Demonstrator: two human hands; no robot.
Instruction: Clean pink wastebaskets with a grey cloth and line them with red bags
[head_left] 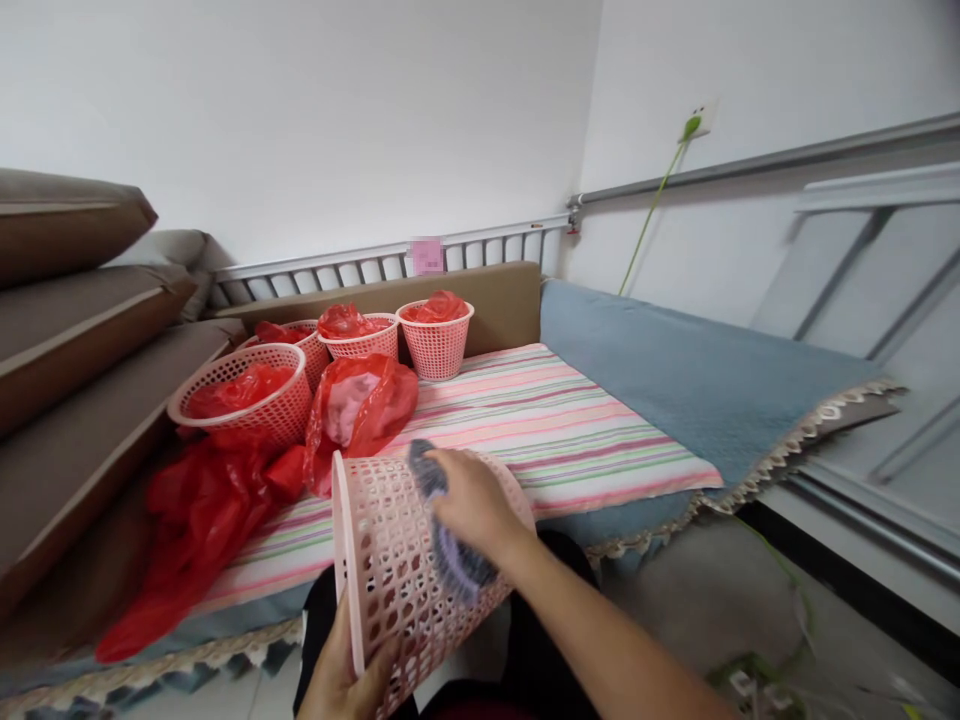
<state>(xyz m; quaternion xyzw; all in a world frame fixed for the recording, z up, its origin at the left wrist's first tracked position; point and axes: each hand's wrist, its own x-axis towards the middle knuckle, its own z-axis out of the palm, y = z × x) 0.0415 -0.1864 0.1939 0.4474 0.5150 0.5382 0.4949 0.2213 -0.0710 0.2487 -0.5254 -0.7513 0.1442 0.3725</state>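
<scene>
A pink perforated plastic basket [397, 530] lies tilted on its side above my lap, its rim toward the left. My left hand [349, 665] grips that rim from below, thumb on the outer wall. Pressed against the basket's side is a grey-purple cloth [457, 560], which my right hand [476, 505] holds with curled fingers. Behind the basket, on the striped sheet [585, 430], sits an open red plastic bag [386, 395] with pink cloth [349, 405] inside. Whatever is inside the held basket is hard to make out through the holes.
Several pink baskets [437, 345] lined with red bags stand at the back left. A loose red bag [199, 510] spreads over the front left. Stacked cushions [90, 290] rise at the left. A blue cover [675, 350] lies to the right, and a green cord [652, 215] hangs from the wall socket.
</scene>
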